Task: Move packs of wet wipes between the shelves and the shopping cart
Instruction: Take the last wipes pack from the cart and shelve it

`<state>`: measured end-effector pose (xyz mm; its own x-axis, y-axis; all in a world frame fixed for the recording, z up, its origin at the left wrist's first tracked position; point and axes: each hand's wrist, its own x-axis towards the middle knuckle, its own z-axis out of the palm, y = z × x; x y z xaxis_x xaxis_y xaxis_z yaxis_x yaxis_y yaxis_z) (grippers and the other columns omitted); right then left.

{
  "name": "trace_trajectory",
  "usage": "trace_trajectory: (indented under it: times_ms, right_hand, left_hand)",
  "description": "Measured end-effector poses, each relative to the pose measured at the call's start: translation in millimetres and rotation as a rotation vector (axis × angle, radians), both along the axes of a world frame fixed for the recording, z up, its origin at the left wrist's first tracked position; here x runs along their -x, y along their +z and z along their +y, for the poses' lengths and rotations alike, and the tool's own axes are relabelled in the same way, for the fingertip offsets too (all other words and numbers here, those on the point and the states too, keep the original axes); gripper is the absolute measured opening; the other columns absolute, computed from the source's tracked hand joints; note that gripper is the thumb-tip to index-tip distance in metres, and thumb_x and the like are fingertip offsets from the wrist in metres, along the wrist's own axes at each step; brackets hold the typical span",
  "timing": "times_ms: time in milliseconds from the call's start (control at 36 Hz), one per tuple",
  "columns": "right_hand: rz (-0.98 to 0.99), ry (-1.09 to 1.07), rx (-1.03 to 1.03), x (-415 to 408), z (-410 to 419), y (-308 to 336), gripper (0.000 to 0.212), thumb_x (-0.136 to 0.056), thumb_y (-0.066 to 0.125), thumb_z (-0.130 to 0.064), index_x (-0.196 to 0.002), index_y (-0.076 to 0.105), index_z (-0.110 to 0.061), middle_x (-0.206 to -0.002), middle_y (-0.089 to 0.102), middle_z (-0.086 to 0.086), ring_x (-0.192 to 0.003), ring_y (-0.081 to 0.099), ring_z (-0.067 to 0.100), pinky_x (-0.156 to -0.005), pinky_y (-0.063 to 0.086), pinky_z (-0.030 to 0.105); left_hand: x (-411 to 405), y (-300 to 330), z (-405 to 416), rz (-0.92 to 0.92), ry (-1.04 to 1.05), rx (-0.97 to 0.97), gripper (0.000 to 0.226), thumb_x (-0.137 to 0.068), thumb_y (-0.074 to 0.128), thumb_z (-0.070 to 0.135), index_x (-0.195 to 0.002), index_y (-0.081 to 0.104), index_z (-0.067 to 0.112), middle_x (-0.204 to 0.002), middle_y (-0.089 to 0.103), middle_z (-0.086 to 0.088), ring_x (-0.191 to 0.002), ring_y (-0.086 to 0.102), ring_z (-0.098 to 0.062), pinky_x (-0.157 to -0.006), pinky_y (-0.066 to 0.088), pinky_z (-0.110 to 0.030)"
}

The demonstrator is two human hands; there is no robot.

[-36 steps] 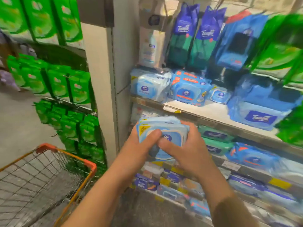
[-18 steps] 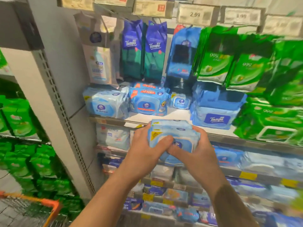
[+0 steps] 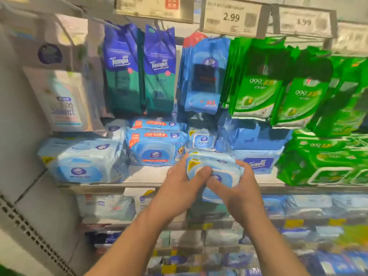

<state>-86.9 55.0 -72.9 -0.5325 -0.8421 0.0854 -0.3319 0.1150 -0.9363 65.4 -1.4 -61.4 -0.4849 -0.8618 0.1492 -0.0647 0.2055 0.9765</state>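
While gripped by left hand (image 3: 177, 188) and right hand (image 3: 242, 193), fingers curled round it: pale blue soft plastic wet-wipe pack (image 3: 214, 168), now raised to grey shelf's front edge (image 3: 139, 185); restocking likely, cart gone from view.

Shelving: grey metal shelf boards (image 3: 151, 176), tiered.
Upright: perforated grey post (image 3: 29, 232), left.
Price tags: rail (image 3: 231, 16) overhead.
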Motion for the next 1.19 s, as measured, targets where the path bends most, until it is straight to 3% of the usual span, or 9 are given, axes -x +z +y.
trace_trajectory:
  times_ms: [194,333,444,667,778,889,972,1111,1194]
  right_hand:
    - [-0.032,0.029,0.058,16,-24,-3,0.092,-0.052,0.091,-0.048,-0.129,0.049,-0.02,-0.105,0.074,-0.005,-0.09,0.072,0.01,-0.082,0.06,0.038]
    - [-0.064,0.101,0.117,24,-36,-1,0.07,-0.072,0.089,-0.013,-0.128,0.047,-0.018,-0.104,0.072,-0.008,-0.084,0.07,-0.003,-0.07,0.051,0.01]
    - [-0.046,0.187,0.093,34,-51,-2,0.066,-0.072,0.089,-0.006,-0.126,0.053,-0.019,-0.102,0.073,-0.011,-0.082,0.07,-0.006,-0.069,0.049,0.008]
    - [0.05,0.256,0.056,47,-66,-16,0.069,-0.068,0.088,0.003,-0.125,0.057,-0.02,-0.105,0.073,-0.011,-0.087,0.068,-0.009,-0.071,0.047,0.003]
    - [0.153,0.22,-0.002,49,-69,-22,0.084,-0.066,0.093,-0.012,-0.138,0.05,-0.018,-0.118,0.068,-0.006,-0.097,0.065,-0.004,-0.074,0.042,-0.001]
    - [0.383,0.176,-0.051,47,-69,-25,0.092,-0.075,0.087,-0.033,-0.152,0.038,-0.022,-0.146,0.047,-0.004,-0.134,0.044,0.012,-0.097,0.026,0.005]
    - [0.565,0.189,-0.022,44,-66,-33,0.078,-0.087,0.077,-0.032,-0.153,0.039,-0.018,-0.161,0.027,-0.002,-0.149,0.024,0.012,-0.106,0.009,0.007]
    - [0.832,0.033,0.244,41,-70,-53,0.059,-0.069,0.09,-0.01,-0.123,0.067,0.0,-0.14,0.058,0.017,-0.137,0.032,0.026,-0.114,0.025,0.031]
    - [0.928,-0.001,0.269,39,-73,-54,0.06,-0.065,0.093,-0.015,-0.12,0.071,-0.007,-0.131,0.061,0.016,-0.126,0.036,0.03,-0.104,0.046,0.043]
  left_hand:
    - [0,-2,-23,-0.027,-0.155,0.02,0.053,-0.085,0.078,-0.002,-0.122,0.061,0.031,-0.113,0.075,0.018,-0.105,0.07,-0.002,-0.085,0.054,-0.018]
    - [7,-4,-36,-0.042,-0.104,0.017,0.062,-0.081,0.079,-0.007,-0.125,0.06,0.032,-0.117,0.074,0.014,-0.106,0.071,-0.004,-0.083,0.056,-0.02]
    - [17,-7,-39,-0.029,-0.018,0.047,0.066,-0.081,0.078,-0.009,-0.121,0.058,0.04,-0.114,0.075,0.016,-0.105,0.071,-0.005,-0.084,0.056,-0.02]
    - [34,-23,-48,-0.14,0.141,0.086,0.076,-0.074,0.085,0.0,-0.123,0.051,0.046,-0.105,0.072,0.03,-0.094,0.068,0.008,-0.077,0.051,-0.009]
    - [40,-32,-48,-0.242,0.185,0.07,0.081,-0.063,0.084,0.051,-0.136,0.048,0.046,-0.107,0.074,0.015,-0.097,0.071,-0.016,-0.089,0.057,-0.041]
    - [40,-33,-52,-0.35,0.2,0.112,0.103,-0.056,0.074,0.074,-0.148,0.04,0.041,-0.106,0.074,0.014,-0.097,0.068,-0.004,-0.089,0.054,-0.026]
    - [37,-35,-55,-0.388,0.21,0.097,0.09,-0.07,0.088,0.049,-0.147,0.043,0.039,-0.107,0.074,0.015,-0.1,0.066,0.001,-0.091,0.053,-0.024]
    - [39,-37,-56,-0.439,0.234,0.089,0.081,-0.079,0.086,0.028,-0.145,0.042,0.04,-0.092,0.063,0.02,-0.089,0.06,-0.002,-0.071,0.041,-0.007]
    - [44,-37,-58,-0.449,0.242,0.087,0.076,-0.082,0.083,0.025,-0.143,0.04,0.041,-0.103,0.067,0.017,-0.1,0.061,-0.005,-0.082,0.046,-0.017]
